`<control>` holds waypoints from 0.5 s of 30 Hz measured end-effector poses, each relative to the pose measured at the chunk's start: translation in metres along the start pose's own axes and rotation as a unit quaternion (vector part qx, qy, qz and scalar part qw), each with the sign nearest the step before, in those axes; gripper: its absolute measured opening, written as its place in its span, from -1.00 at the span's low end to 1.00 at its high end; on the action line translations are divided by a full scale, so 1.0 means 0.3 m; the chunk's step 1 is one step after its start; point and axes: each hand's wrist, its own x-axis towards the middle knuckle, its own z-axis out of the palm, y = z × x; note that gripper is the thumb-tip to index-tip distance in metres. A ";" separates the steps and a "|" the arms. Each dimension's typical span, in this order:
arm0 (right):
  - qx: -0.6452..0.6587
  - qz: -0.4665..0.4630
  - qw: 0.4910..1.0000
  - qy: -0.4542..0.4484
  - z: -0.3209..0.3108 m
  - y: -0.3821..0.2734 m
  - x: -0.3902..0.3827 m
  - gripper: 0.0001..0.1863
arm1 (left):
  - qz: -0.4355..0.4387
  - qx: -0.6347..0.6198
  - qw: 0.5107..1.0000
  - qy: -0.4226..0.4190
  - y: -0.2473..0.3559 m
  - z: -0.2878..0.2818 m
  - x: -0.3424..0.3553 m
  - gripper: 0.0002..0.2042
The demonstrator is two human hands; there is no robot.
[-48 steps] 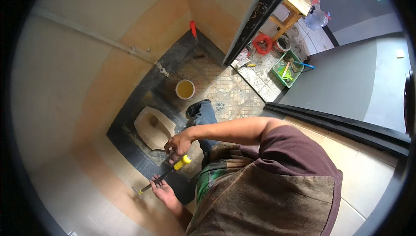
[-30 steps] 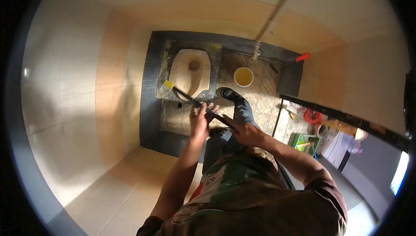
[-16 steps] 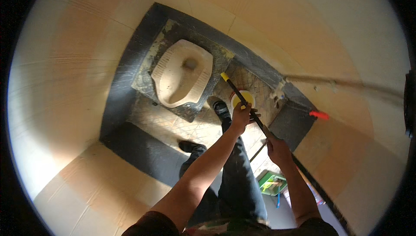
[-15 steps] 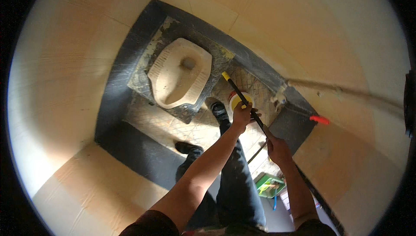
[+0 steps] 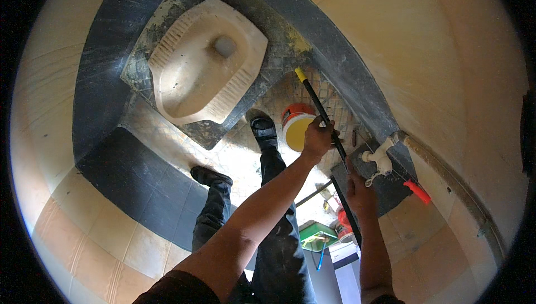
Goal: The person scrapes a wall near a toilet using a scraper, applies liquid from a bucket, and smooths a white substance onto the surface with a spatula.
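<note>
A long black pole (image 5: 319,100) with a yellow end slants down across the right half of the view, its yellow end pointing away from me toward the far wall. My left hand (image 5: 318,139) is closed round its middle. Lower down, my right hand (image 5: 360,191) also grips the pole, fingers wrapped round it. The pole's near part runs on past my right hand. Just beyond my left hand stands a red and white bucket (image 5: 296,115), partly hidden by that hand, with a yellowish inside or contents showing.
A stained squat toilet (image 5: 209,61) sits on a raised dark slab at far left. A white tap (image 5: 379,158) juts from the right wall, near a pipe and a red-handled tool (image 5: 417,191). A green basket (image 5: 317,237) with a blue item lies nearer. Tiled walls enclose the space.
My view has moved nearer and shifted, so the toilet, bucket and tap look larger. Both hands keep their hold on the pole, which now stands more steeply in view.
</note>
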 end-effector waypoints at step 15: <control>-0.019 0.044 0.998 -0.040 0.122 -0.069 0.013 -0.25 | 0.019 0.037 0.999 0.016 -0.012 -0.085 0.025 -0.58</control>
